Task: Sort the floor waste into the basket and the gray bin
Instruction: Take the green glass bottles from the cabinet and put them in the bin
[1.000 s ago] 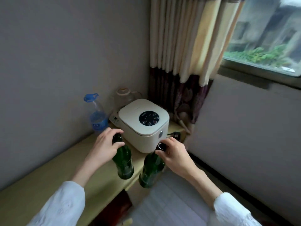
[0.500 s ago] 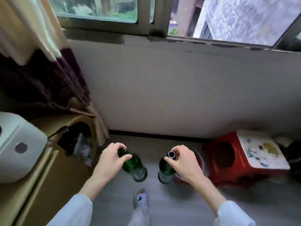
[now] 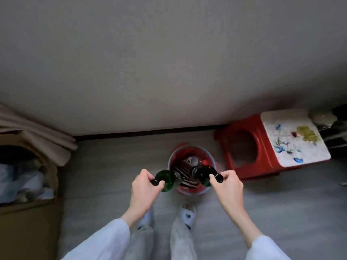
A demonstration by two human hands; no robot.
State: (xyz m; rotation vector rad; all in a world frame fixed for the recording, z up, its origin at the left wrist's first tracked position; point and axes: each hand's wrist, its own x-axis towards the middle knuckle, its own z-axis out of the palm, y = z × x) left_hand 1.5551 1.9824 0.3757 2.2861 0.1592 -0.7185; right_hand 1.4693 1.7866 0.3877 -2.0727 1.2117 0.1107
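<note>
Step in hand: delivery to the red basket (image 3: 190, 191) on the floor. Two green bottles: left hand (image 3: 143, 191) grips the left bottle (image 3: 167, 180) by its neck, right hand (image 3: 228, 186) the right bottle (image 3: 201, 174), both tilted over the rim. Next, judged: lower them in, then release gently onto the scraps. One red stool (image 3: 244, 147) beside; gray bin not seen.

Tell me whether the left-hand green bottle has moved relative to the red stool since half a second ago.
Yes. The left-hand green bottle now hangs at the red basket's rim, closer to the red stool, its neck gripped by the left hand.
</note>
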